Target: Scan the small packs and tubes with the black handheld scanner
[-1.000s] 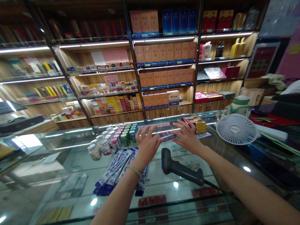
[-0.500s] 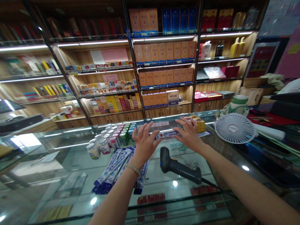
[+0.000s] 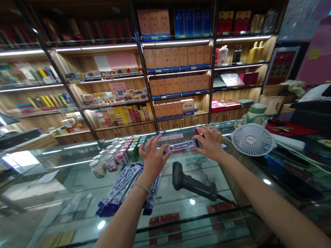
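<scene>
A slim blue-and-white packet point(image 3: 181, 146) lies crosswise between my hands above the far part of the glass counter. My left hand point(image 3: 152, 155) has its fingers spread, the thumb tip at the packet's left end. At the other end, the thumb and index finger of my right hand point(image 3: 209, 144) close around the packet's edge. More such packets point(image 3: 121, 187) are piled by my left forearm. A black handheld scanner point(image 3: 193, 182) rests on the glass nearer to me, between my forearms.
Several rows of cans point(image 3: 116, 155) stand left of my left hand. Yellow and red boxes point(image 3: 219, 137) are behind my right hand. A white fan point(image 3: 252, 139) and a green-and-white bottle point(image 3: 256, 113) stand at the right. Stocked shelves point(image 3: 178, 72) line the far wall.
The view has shifted slightly, moving most things left in the picture. Between my hands, the packet's printed face shows more fully, and its right end tilts up a little more.
</scene>
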